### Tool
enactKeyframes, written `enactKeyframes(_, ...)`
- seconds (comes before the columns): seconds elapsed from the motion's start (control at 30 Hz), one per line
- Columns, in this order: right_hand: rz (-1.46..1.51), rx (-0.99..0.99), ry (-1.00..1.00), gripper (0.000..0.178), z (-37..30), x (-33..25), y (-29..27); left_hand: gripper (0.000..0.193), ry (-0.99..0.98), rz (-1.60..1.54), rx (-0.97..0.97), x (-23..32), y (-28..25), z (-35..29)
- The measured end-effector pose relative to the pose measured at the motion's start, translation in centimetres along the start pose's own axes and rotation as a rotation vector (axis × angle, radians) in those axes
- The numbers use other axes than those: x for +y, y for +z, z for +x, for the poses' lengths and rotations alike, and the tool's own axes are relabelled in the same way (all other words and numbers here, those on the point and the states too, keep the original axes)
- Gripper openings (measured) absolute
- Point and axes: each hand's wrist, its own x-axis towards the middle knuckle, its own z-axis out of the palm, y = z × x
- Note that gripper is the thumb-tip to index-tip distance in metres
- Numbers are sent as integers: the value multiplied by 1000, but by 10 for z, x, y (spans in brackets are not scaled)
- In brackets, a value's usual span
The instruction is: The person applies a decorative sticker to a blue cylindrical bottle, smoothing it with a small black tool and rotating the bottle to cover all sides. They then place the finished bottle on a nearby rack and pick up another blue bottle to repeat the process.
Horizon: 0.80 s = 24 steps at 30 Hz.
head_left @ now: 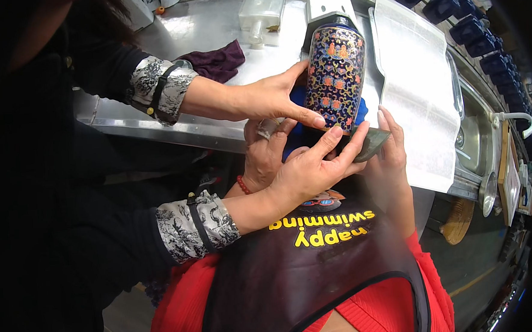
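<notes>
A dark blue vase (336, 72) with a dense gold and coral floral pattern lies tilted in front of me, its neck pointing away. Another person's upper hand (274, 96) has fingers and thumb on its side, while their lower hand (317, 169) reaches across its near end. My left hand (262, 157), with a red bead bracelet and a white finger wrap, curls beside the near end; what it grips is hidden. A dark green flat piece (373, 143) with a pointed corner sits in my right hand (394, 153), also close to the other person's fingertips. Blue material (362, 110) shows under the vase.
On the metal table (192, 25) are a purple cloth (217, 61), a clear flat bottle (264, 10) and a white holder (330, 6) behind the vase. A white sheet (415, 86) lies right, beside a sink (472, 134). Several dark blue vessels (466, 29) line the far right.
</notes>
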Motion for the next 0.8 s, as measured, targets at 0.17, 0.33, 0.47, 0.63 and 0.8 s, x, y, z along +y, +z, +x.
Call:
enactKeyframes(0.17, -27, 0, -39, 70, 2, 0, -2, 36, -66, -233, -34, 10, 6, 1)
enactKeyframes(0.33, 4, 18, -3, 70, 4, 1, -1, 33, 21, -63, -13, 13, 19, 0)
enactKeyframes(0.47, -10, 15, -13, 70, 5, 2, -1, 40, 128, 126, -111, 21, 28, -3)
enactKeyframes(0.63, -14, 10, -13, 70, 5, 3, -1, 36, 65, -5, -97, 21, 31, -8)
enactKeyframes(0.8, 4, 24, -22, 70, 5, 2, 0, 42, 92, 53, -172, 30, 41, -12)
